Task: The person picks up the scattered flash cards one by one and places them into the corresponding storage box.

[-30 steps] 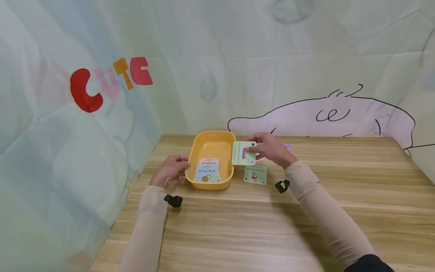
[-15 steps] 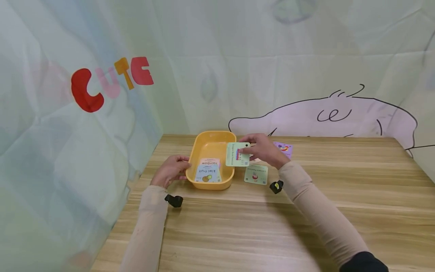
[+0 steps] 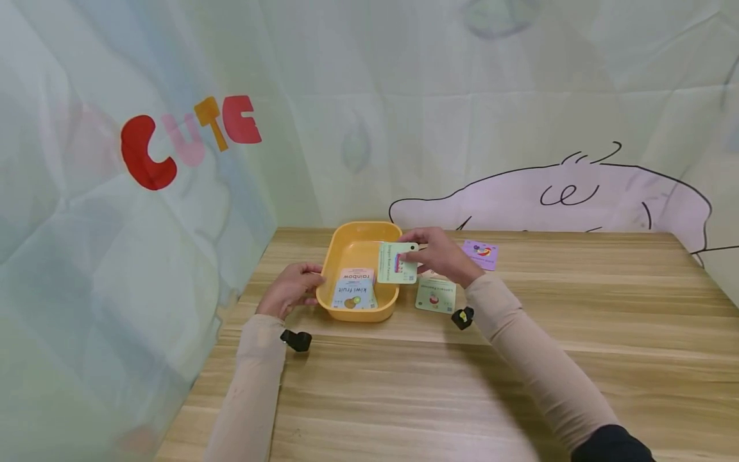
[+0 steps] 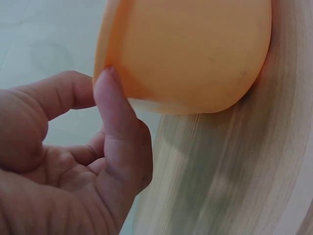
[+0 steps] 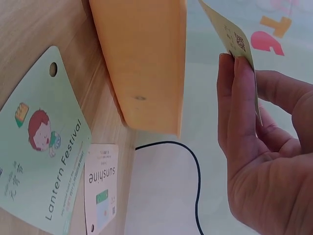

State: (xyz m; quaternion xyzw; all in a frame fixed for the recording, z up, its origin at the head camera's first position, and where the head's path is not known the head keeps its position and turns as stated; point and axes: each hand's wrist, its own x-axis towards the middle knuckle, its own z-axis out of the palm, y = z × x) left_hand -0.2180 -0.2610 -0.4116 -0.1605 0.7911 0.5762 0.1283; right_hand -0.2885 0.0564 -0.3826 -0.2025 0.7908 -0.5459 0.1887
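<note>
Card (image 3: 389,267) marked "Dragon Boat Festival", pinched between fingers of the right hand (image 3: 443,255), is over the yellow tray (image 3: 358,316) near the far bench edge (image 3: 577,236). Inside: "rainbow" card (image 3: 356,274), "kiwi fruit" card (image 3: 353,292). The left hand (image 3: 288,289) grips its rim. Beside it: "Lantern Festival" card (image 3: 435,298), "sunshine" card (image 5: 101,188).

A wood-grained counter (image 3: 369,398) is stretching beneath creased, pale fabric walls (image 3: 323,128). Left of the counter, "CUTE" lettering (image 3: 187,155) is running slantwise; behind the counter, a black-outlined lilac drawing (image 3: 519,196) is showing. Soft shadows (image 3: 499,382) are falling across the counter.
</note>
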